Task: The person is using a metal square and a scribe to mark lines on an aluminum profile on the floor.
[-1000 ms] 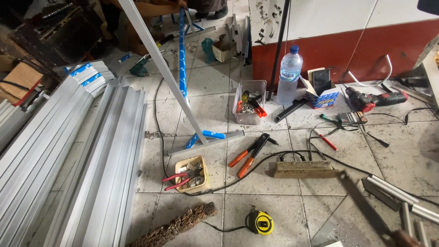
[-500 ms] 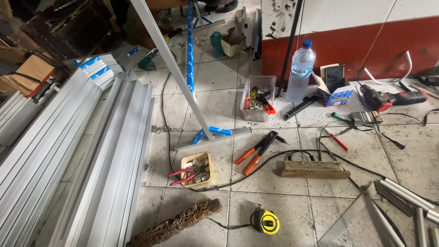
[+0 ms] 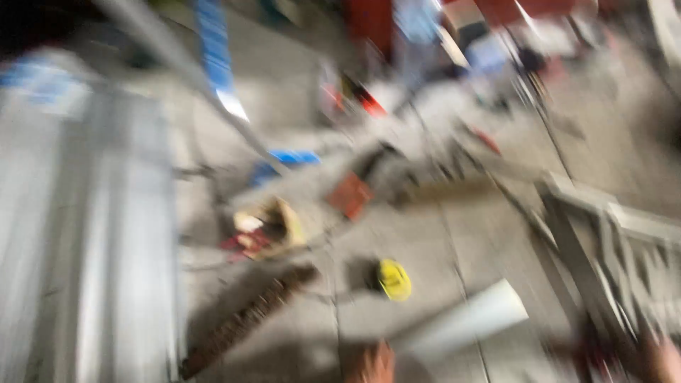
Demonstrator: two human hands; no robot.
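The picture is badly smeared by head motion. A skin-coloured patch at the bottom edge looks like my left hand (image 3: 376,363). It sits at the near end of a pale white tube or profile (image 3: 464,323) that slants up to the right; whether it grips it is unclear. Another blurred patch in the bottom right corner looks like my right hand (image 3: 663,358), close to grey metal profiles (image 3: 624,237). A yellow tape measure (image 3: 394,279) lies on the tiled floor just above the tube.
Long aluminium profiles (image 3: 85,234) fill the left side. A slanted metal bar (image 3: 177,64) and a blue strip (image 3: 213,50) cross the top. A small tray of red-handled tools (image 3: 266,228), a rough brown bar (image 3: 245,323) and red pliers (image 3: 350,195) lie mid-floor.
The view has swung down and to the right and gone blurry. A pale tube and two hand-like patches now show at the bottom edge; the bottle and the drill are lost in blur.
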